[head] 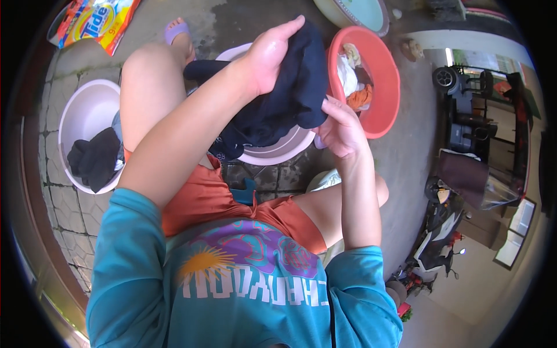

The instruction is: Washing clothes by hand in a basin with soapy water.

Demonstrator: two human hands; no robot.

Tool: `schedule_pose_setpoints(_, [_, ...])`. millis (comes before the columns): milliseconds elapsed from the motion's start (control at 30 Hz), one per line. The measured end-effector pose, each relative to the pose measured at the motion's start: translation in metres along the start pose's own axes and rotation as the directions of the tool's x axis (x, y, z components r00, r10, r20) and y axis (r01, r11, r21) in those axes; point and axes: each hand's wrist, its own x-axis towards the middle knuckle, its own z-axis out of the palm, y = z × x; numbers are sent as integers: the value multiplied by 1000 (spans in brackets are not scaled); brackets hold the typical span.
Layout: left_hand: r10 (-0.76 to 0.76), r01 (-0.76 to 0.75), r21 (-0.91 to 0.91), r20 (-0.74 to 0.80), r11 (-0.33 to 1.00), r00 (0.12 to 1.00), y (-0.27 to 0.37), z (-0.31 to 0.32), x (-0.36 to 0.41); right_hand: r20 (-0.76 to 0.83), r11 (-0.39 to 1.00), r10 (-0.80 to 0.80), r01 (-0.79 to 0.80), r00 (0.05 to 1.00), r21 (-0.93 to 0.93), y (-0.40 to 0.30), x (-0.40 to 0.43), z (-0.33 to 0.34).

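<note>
A dark navy garment [285,102] is stretched up between my two hands, over a pale pink basin [278,152] on the ground between my legs. My left hand [270,56], wet and palm up, carries the cloth along its thumb side; which fingers lie behind the fabric is hidden. At the cloth's lower right edge, my right hand [341,126] pinches it between thumb and fingers. Part of the garment, with light print, hangs into the basin. Right of it stands a red basin [385,95] holding white, beige and orange cloths [359,98].
Another pale pink basin [89,102] with dark clothing [95,161] stands at left. A Tide bag [98,24] lies at upper left, and a light green basin [370,13] at the top. Vehicles, among them a motorcycle [435,243], are parked at far right.
</note>
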Motion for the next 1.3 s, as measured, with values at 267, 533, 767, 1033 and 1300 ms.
schedule_pose_setpoints(267, [739, -166, 858, -302, 485, 602, 40, -7, 8, 184, 819, -452, 325, 873, 474, -114, -50, -17])
schedule_pose_setpoints(533, [529, -476, 870, 465, -126, 710, -16, 15, -14, 449, 869, -451, 266, 771, 417, -101, -58, 4])
schedule_pose_setpoints(767, [-382, -107, 897, -72, -429, 921, -79, -13, -16, 426, 836, -523, 346, 738, 427, -97, -70, 3])
schedule_pose_setpoints(1033, [72, -131, 565, 324, -814, 943, -23, 9, -25, 423, 855, -517, 430, 744, 289, -106, -90, -40])
schedule_pose_setpoints(1300, [-101, -590, 479, 715, -650, 692, 54, 45, -31, -471, 805, -592, 467, 654, -365, -105, -91, -122])
